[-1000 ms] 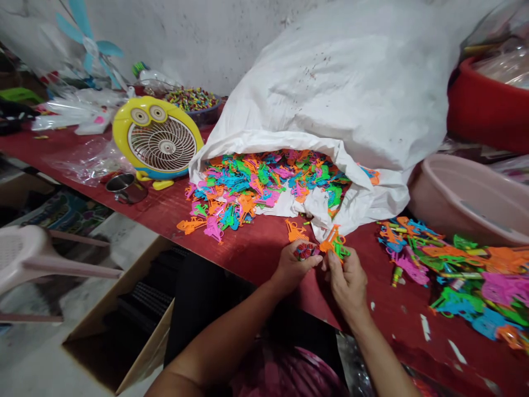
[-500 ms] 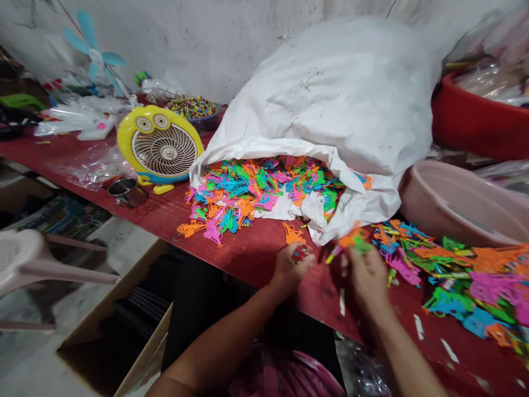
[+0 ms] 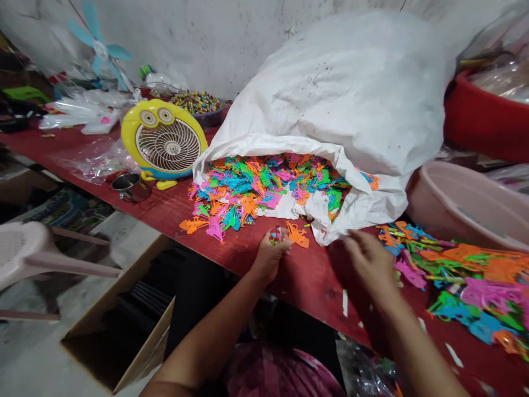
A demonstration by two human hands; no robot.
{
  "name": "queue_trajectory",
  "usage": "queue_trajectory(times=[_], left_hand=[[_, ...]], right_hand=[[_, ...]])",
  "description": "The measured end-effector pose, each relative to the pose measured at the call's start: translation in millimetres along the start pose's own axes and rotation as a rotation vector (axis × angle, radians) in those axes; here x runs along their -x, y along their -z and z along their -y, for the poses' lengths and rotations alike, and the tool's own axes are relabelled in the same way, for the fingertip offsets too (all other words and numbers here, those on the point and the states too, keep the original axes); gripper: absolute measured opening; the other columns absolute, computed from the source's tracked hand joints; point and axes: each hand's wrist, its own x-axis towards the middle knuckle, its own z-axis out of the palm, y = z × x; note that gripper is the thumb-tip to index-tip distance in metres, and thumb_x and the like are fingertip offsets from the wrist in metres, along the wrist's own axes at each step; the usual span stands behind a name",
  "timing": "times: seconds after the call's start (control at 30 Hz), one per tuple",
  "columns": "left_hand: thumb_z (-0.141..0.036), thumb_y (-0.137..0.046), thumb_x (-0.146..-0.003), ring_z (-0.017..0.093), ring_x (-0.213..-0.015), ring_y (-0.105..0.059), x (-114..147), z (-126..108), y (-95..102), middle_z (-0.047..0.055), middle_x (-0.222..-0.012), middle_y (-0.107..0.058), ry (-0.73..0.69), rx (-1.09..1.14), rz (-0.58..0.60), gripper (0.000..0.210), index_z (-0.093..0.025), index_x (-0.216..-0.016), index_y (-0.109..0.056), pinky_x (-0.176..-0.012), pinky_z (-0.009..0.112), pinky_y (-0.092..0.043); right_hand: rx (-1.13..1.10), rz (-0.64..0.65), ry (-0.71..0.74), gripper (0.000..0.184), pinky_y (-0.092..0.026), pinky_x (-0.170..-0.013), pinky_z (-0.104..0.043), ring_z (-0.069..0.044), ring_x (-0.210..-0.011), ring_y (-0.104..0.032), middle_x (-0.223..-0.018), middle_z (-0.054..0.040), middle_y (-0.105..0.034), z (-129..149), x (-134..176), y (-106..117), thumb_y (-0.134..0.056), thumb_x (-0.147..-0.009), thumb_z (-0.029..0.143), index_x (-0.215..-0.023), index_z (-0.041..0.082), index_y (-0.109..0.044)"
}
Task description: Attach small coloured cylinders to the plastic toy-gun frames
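My left hand (image 3: 268, 257) is closed around a few small red, shiny pieces (image 3: 276, 235) at the table's front edge. Their exact kind is too small to make out. Just beside its fingertips lies an orange plastic toy (image 3: 297, 234) with a mesh-like body. My right hand (image 3: 370, 262), blurred by motion, reaches over the table below the sack's lower flap, its fingers loosely apart and nothing visible in them. Bright plastic toys (image 3: 248, 184) spill from the mouth of a big white sack (image 3: 343, 94). More toys, mixed with thin yellow sticks, form a pile (image 3: 467, 275) on the right.
A yellow fan (image 3: 171, 146) and a metal cup (image 3: 131, 187) stand left of the sack. Behind them is a bowl of small colourful pieces (image 3: 198, 103). A pink basin (image 3: 463, 204) and a red tub (image 3: 483, 121) are at right. Below left sit a cardboard box (image 3: 159, 331) and a plastic stool (image 3: 25, 248).
The orange and green toy with a yellow stick is gone from my right hand, which has moved away from the pile's edge. My left hand has shifted slightly left, still holding the small red pieces.
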Motion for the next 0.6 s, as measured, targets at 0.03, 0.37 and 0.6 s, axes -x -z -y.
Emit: queue_trajectory(times=[0.03,0.37,0.6], left_hand=[[-0.027,-0.080,-0.063,0.006,-0.056,-0.051,0,-1,-0.4,-0.003,-0.070,-0.058,0.006,-0.010,-0.015,0.047,-0.012,-0.101,-0.057,-0.054,0.018,-0.039],[-0.035,-0.078,-0.068,0.012,-0.058,-0.061,6,0,-4.3,0.004,-0.080,-0.066,-0.034,-0.131,0.094,0.050,-0.012,-0.108,-0.058,-0.047,0.020,-0.045],[-0.034,-0.079,-0.065,0.016,-0.072,-0.063,9,6,-22.2,0.007,-0.085,-0.067,-0.015,-0.074,0.027,0.037,-0.012,-0.090,-0.063,-0.056,0.023,-0.048]], right_hand=[[-0.022,0.102,0.058,0.031,-0.045,-0.077,-0.034,-0.022,-0.087,-0.061,-0.100,-0.0094,-0.067,12,2,-26,-0.050,-0.091,0.043,-0.105,0.020,-0.065],[-0.083,0.385,-0.067,0.024,-0.035,-0.054,-0.024,-0.014,-0.058,-0.049,-0.067,0.0027,-0.056,2,-12,-80,-0.065,-0.071,0.033,-0.087,0.018,-0.055],[-0.605,0.219,-0.421,0.034,-0.035,-0.048,-0.023,-0.011,-0.054,-0.045,-0.066,0.0013,-0.056,1,29,-38,-0.073,-0.070,0.044,-0.085,0.015,-0.063]])
